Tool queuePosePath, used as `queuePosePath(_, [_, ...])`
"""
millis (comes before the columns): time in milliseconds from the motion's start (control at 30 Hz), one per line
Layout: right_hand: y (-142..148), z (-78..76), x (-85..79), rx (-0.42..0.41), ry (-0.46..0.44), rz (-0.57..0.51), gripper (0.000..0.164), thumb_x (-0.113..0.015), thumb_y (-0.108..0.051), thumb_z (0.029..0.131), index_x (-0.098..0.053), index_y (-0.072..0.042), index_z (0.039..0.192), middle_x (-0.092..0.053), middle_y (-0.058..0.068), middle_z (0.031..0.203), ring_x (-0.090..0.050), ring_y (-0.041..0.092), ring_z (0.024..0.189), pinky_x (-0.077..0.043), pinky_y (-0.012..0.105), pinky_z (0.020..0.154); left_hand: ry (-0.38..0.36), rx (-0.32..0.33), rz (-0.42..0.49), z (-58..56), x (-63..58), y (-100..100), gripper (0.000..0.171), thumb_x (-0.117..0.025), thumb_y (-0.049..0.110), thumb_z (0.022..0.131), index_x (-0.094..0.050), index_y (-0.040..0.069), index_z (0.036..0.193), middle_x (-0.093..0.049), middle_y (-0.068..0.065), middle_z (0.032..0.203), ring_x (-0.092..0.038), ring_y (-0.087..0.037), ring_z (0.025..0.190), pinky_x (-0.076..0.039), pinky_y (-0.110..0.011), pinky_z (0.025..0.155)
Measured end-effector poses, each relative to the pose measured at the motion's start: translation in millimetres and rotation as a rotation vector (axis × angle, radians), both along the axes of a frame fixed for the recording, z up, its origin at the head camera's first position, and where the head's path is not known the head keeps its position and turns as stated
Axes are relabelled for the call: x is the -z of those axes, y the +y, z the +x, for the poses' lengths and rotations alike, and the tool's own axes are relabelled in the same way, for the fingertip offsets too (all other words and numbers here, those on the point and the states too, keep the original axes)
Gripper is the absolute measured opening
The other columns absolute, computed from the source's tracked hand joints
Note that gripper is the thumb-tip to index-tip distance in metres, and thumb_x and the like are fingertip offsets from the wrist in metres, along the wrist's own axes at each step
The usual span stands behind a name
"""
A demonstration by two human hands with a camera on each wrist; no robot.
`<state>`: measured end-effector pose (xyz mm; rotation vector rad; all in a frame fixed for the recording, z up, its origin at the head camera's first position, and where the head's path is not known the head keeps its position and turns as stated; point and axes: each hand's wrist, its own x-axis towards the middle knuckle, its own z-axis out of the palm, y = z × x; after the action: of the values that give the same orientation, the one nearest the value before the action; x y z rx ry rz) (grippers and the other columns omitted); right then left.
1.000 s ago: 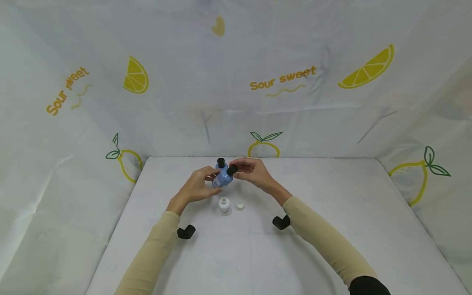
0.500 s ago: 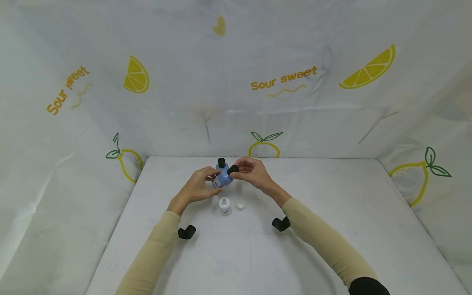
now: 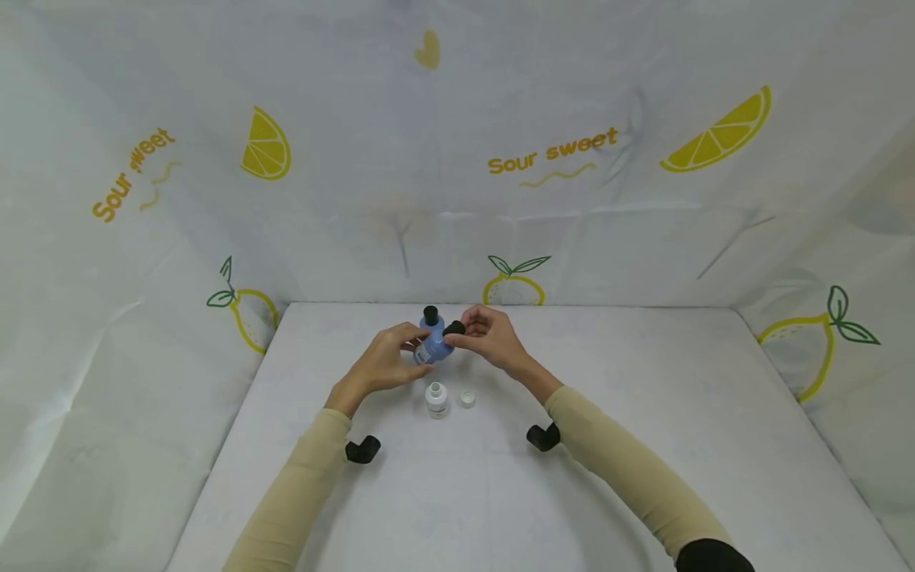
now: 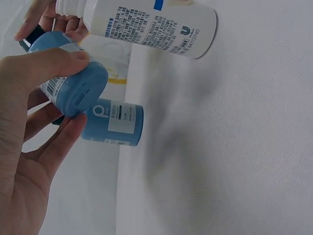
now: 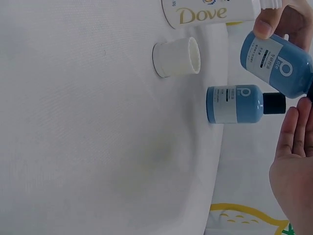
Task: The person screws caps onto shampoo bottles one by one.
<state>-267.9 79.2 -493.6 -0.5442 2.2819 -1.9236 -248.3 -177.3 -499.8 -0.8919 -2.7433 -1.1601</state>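
My left hand (image 3: 389, 359) grips a small blue bottle (image 4: 78, 88) by its body, tilted with its neck toward the right. At that bottle's black cap (image 3: 453, 328), my right hand (image 3: 489, 338) pinches with thumb and fingers. A second blue bottle (image 5: 235, 104) with a black cap stands upright on the table just behind the held one. Nearer to me is an uncapped white Dove bottle (image 3: 437, 400), its mouth showing. Its white cap (image 5: 177, 57) sits on the table to the right of it.
The white table (image 3: 629, 397) ends at a white backdrop (image 3: 343, 119) printed with lemons and lettering. Black wrist mounts (image 3: 363, 450) stick out inward from both forearms.
My right hand's thumb and fingers have closed in on the black cap, covering more of it. The left hand and the things on the table stay in place.
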Motion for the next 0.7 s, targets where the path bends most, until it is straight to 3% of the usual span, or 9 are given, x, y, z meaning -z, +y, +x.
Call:
queuePosePath(467, [1.1, 0.2, 1.8, -0.014, -0.013, 0.017, 0.036, -0.087, -0.005, 0.09, -0.063, -0.001, 0.116, -0.068, 0.002, 0.101, -0.066, 0.009, 0.087, -0.058, 0.013, 0.078, 0.0, 0.011, 0.005, -0.6, 0.4, 2.8, 0.062, -0.092, 0.01, 0.085, -0.067, -0.005, 0.14, -0.074, -0.017, 0.123, -0.076, -0.031, 0.111, -0.069, -0.042, 0.099])
queuePosePath(700, [6.5, -2.0, -0.3, -0.065, -0.005, -0.024, 0.045, -0.085, -0.002, 0.091, -0.065, 0.004, 0.131, -0.069, 0.018, 0.129, -0.069, 0.009, 0.108, -0.061, 0.015, 0.1, -0.005, -0.003, 0.0, 0.1, -1.2, 1.7, 0.062, -0.092, 0.013, 0.085, -0.068, -0.004, 0.14, -0.074, -0.016, 0.124, -0.077, -0.03, 0.113, -0.068, -0.041, 0.101])
